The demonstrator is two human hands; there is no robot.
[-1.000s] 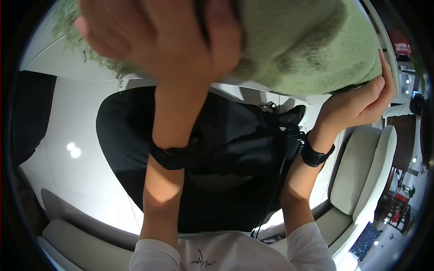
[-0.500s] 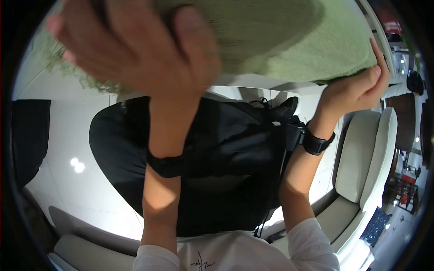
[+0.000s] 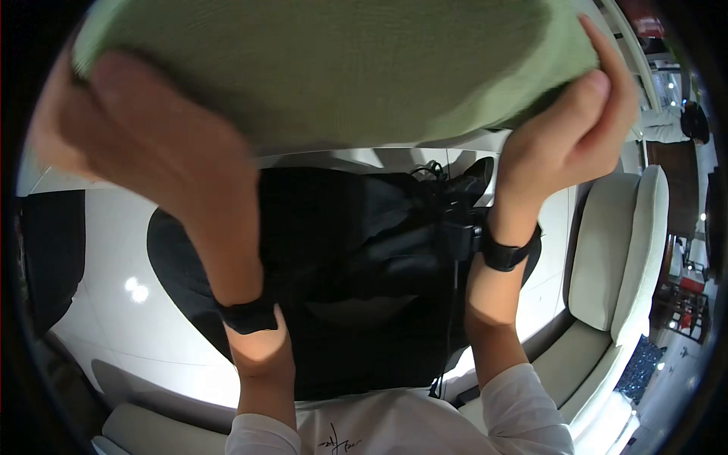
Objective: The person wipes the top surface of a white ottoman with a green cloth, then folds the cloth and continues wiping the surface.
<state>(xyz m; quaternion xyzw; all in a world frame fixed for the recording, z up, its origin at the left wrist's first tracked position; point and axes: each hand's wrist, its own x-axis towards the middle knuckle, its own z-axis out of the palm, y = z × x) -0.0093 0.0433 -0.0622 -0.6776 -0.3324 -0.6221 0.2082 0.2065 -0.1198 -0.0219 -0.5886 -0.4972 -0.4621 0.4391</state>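
A soft green cloth (image 3: 356, 68) fills the top of the view, its top cut off by the frame. The near edge curves, and a wide shadow lies across the middle. My left hand (image 3: 129, 129), smeared by motion, holds its left end, thumb on the near side. At the right end my right hand (image 3: 565, 140) is closed around the edge, with the index finger stretched up along the side and the thumb bent. Several of the fingertips are hidden. A black band circles each wrist.
Under the cloth runs a pale table edge (image 3: 334, 150). My legs in black trousers (image 3: 341, 227) are below it, with a black device and cable (image 3: 459, 231) near the right thigh. A cream sofa (image 3: 607, 254) stands at the right. Beyond it a person (image 3: 675, 125) is visible.
My left hand has moved left from over the cloth to its left end. The fringe seen there before is out of sight. My right hand has shifted slightly left, still on the cloth.
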